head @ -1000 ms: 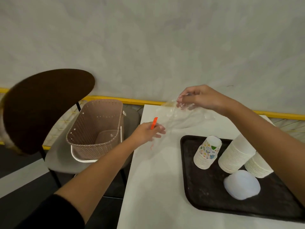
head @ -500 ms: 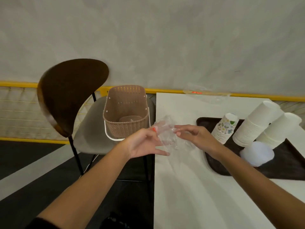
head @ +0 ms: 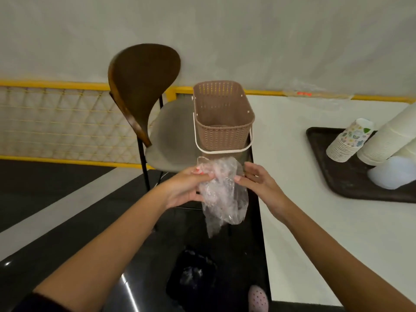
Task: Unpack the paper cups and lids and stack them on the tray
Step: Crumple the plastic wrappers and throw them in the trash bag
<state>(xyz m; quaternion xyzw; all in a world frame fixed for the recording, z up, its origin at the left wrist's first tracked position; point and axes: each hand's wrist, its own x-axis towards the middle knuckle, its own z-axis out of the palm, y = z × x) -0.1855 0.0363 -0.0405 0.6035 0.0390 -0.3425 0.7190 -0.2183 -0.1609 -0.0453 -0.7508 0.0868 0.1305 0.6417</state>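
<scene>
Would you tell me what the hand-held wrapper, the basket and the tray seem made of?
Wrapper: thin clear plastic film, glossy; it crinkles and shows through. Basket: probably moulded plastic, matt brown, with perforated weave pattern. Tray: dark, matt, likely plastic; scuffed surface, uncertain.

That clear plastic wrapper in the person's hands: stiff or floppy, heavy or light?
Probably floppy: the wrapper hangs crumpled and limp below the left hand pinching it. Likely very light, being thin enough to see through. Its glossy film might slip from a loose grip.
</scene>
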